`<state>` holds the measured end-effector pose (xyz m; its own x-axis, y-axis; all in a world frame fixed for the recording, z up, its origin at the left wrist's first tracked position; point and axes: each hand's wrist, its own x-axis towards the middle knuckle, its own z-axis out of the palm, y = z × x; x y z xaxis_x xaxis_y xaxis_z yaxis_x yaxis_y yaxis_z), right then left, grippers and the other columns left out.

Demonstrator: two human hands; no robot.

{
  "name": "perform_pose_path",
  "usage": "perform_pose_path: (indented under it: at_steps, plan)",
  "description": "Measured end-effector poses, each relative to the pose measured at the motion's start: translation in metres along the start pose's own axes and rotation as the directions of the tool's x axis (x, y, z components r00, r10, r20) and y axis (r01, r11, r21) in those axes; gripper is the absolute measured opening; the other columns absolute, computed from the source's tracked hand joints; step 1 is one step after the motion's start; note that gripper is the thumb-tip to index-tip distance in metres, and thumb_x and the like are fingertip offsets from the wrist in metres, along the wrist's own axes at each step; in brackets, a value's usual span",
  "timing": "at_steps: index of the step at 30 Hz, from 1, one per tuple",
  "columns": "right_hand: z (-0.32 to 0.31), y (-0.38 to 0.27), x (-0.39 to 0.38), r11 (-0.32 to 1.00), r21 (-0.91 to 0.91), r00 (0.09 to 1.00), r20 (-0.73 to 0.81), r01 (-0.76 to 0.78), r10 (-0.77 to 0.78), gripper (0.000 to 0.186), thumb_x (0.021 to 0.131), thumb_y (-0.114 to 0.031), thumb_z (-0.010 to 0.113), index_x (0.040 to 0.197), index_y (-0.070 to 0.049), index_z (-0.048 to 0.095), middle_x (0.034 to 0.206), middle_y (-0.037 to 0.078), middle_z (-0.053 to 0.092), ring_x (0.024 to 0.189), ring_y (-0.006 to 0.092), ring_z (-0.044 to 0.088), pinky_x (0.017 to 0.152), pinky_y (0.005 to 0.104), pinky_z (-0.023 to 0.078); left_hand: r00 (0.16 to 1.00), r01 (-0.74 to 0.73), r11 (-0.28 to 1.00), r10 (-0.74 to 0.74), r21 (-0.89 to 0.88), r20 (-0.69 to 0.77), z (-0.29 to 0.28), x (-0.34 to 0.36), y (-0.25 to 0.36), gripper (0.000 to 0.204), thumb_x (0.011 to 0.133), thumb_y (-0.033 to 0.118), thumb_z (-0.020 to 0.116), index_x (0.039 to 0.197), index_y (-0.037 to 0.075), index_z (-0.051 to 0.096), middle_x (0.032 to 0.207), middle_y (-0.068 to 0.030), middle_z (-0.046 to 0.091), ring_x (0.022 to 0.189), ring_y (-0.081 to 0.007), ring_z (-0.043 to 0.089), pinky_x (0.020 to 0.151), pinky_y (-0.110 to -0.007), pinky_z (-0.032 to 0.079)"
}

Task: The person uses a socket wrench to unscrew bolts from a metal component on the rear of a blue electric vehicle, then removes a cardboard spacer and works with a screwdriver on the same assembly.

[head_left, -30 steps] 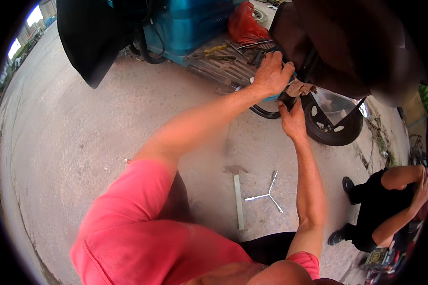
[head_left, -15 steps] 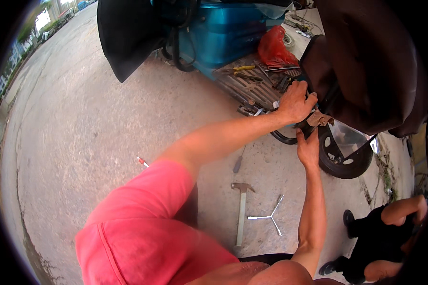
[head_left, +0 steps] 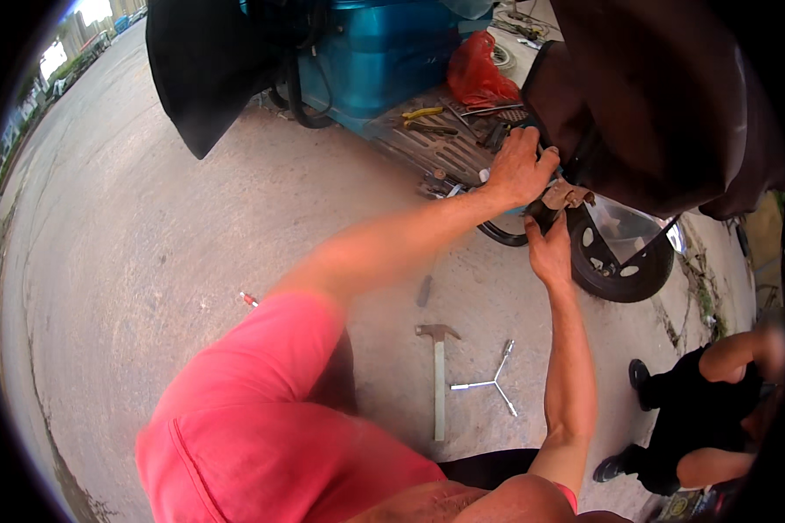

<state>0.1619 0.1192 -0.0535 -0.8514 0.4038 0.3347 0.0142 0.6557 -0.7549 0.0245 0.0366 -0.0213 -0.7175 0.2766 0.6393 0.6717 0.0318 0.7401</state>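
Note:
A rusty brown metal bracket (head_left: 569, 193) sticks out beside the front wheel (head_left: 624, 268) of a blue scooter-like vehicle (head_left: 358, 65). My left hand (head_left: 520, 167) reaches across to just above the bracket, its fingers curled against the vehicle's front part; what they grip is hidden. From below, my right hand (head_left: 549, 251) has thumb and forefinger around a dark part directly under the bracket. On the slatted footboard (head_left: 445, 152), left of my left hand, lie yellow-handled pliers (head_left: 423, 113) and a second, dark pair of pliers (head_left: 431, 128).
On the concrete lie a hammer (head_left: 440, 383), a three-armed socket wrench (head_left: 495, 382), a grey-handled tool (head_left: 425, 290) and a small red-and-silver tool (head_left: 249, 299). A red plastic bag (head_left: 481, 74) rests on the vehicle. A dark cover (head_left: 654, 105) hangs over its front. A person in black (head_left: 702, 418) is at right.
The view has shifted a little, so the vehicle and tools sit slightly farther left and higher. Both hands stay at the same bracket with nearly the same grip.

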Motion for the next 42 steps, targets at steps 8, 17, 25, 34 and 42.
perform_pose_path:
  at_steps: [8, 17, 25, 34, 42]
  plan:
    - [0.002, 0.007, 0.001, 0.999, -0.036, 1.000, 0.008, -0.020, 0.020, 0.058, 0.094, -0.026, 0.065, 0.136, 0.008, 0.044, 0.118, 0.033, 0.067, 0.115, 0.0489, 0.064, 0.097, 0.0506, 0.050, 1.000, -0.011, 1.000, 0.012, -0.022, 0.006, -0.004, 0.002, 0.003, 0.038, 0.095, 0.035, 0.058, 0.101, -0.002, 0.052, 0.103, -0.0263, 0.057, 0.102, -0.0471, 0.054, 0.090, -0.054, 0.044]
    - [-0.001, 0.007, 0.001, 0.994, -0.051, 0.995, 0.009, -0.099, 0.100, 0.056, 0.091, -0.029, 0.068, 0.127, 0.006, 0.045, 0.107, 0.034, 0.068, 0.106, 0.0513, 0.066, 0.092, 0.0555, 0.051, 0.997, -0.029, 0.994, 0.036, -0.106, 0.065, -0.006, 0.007, -0.008, 0.038, 0.100, 0.033, 0.053, 0.107, -0.005, 0.056, 0.110, -0.0286, 0.058, 0.107, -0.0432, 0.055, 0.096, -0.048, 0.042]
    - [-0.004, 0.001, -0.004, 0.979, -0.133, 0.988, 0.004, -0.152, 0.154, 0.054, 0.091, -0.032, 0.067, 0.124, 0.004, 0.044, 0.108, 0.033, 0.069, 0.105, 0.0508, 0.066, 0.092, 0.0567, 0.051, 0.991, 0.031, 0.988, -0.011, -0.153, 0.135, -0.007, 0.011, -0.015, 0.033, 0.102, 0.029, 0.050, 0.108, -0.003, 0.054, 0.104, -0.0214, 0.056, 0.100, -0.0314, 0.053, 0.094, -0.040, 0.041]
    - [-0.005, -0.002, -0.007, 0.984, -0.115, 0.990, -0.003, -0.137, 0.138, 0.054, 0.091, -0.030, 0.067, 0.124, 0.006, 0.044, 0.104, 0.033, 0.068, 0.102, 0.0513, 0.066, 0.089, 0.0566, 0.051, 0.995, 0.041, 0.982, -0.022, -0.184, 0.100, -0.008, 0.006, -0.002, 0.034, 0.102, 0.029, 0.049, 0.108, -0.005, 0.054, 0.105, -0.0206, 0.056, 0.100, -0.0309, 0.053, 0.095, -0.039, 0.040]
    - [-0.006, -0.003, -0.007, 0.988, -0.090, 0.993, -0.008, -0.122, 0.122, 0.054, 0.091, -0.030, 0.066, 0.122, 0.008, 0.044, 0.100, 0.034, 0.068, 0.098, 0.0524, 0.066, 0.086, 0.0565, 0.051, 0.989, 0.078, 0.975, -0.049, -0.206, 0.141, -0.008, 0.010, -0.012, 0.037, 0.101, 0.030, 0.049, 0.109, -0.005, 0.055, 0.106, -0.0229, 0.057, 0.102, -0.0328, 0.053, 0.096, -0.041, 0.040]
